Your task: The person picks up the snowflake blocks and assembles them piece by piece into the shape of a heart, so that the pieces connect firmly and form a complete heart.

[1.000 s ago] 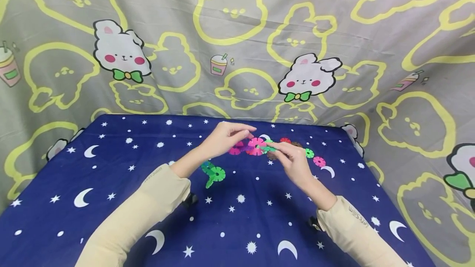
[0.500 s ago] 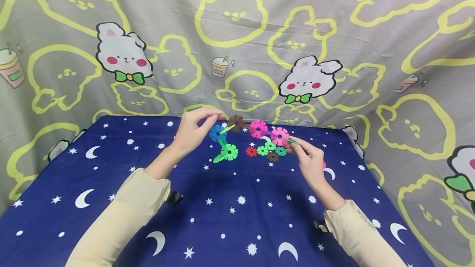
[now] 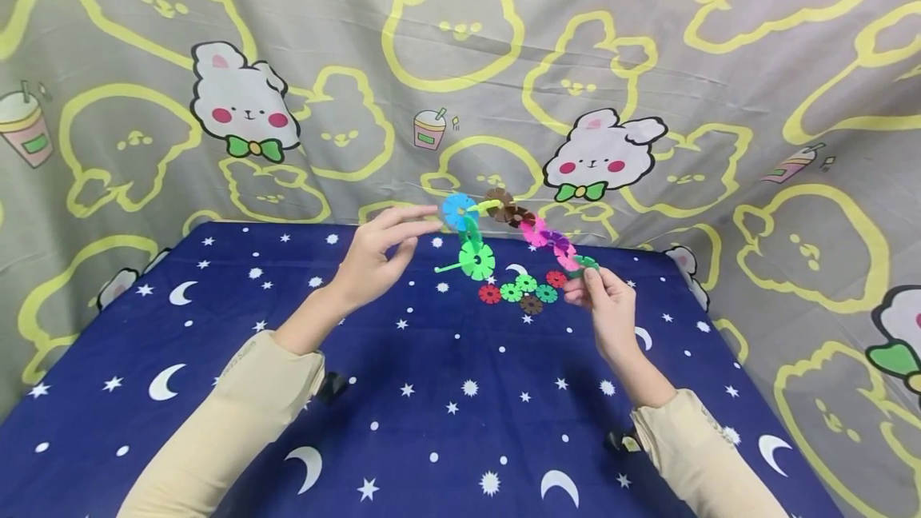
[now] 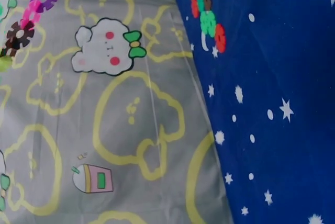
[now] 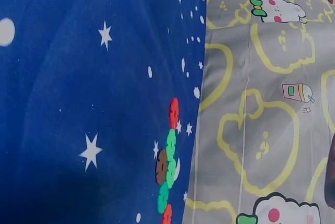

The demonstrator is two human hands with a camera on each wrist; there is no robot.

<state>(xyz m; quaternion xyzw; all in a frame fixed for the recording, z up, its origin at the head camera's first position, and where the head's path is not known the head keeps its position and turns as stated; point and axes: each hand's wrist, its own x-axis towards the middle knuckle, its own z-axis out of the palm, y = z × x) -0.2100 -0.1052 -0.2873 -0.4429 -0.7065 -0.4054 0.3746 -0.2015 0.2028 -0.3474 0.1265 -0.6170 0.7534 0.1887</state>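
Note:
A curved chain of interlocking snowflake discs (image 3: pixel 554 241) hangs above the table in the head view. It runs from a teal-green disc through pink, purple, brown and yellow ones to a blue disc (image 3: pixel 458 211) and bright green ones. My right hand (image 3: pixel 610 306) pinches the teal-green disc (image 3: pixel 584 264) at the chain's right end between thumb and fingers. My left hand (image 3: pixel 381 254) is at the blue disc, fingers extended, fingertips at its left edge; whether they touch it I cannot tell. Part of the chain, with a brown disc (image 4: pixel 21 34), shows in the left wrist view.
Several loose discs, green (image 3: pixel 525 283), red (image 3: pixel 489 294) and brown (image 3: pixel 531 304), lie on the dark blue star-patterned tablecloth (image 3: pixel 460 390) below the chain. A grey patterned curtain (image 3: pixel 345 182) hangs behind the table and at its sides.
The chain has been lifted off the table and stretched out. Its left part has swung up and right, away from my left hand, whose fingers have straightened. My right hand has moved right.

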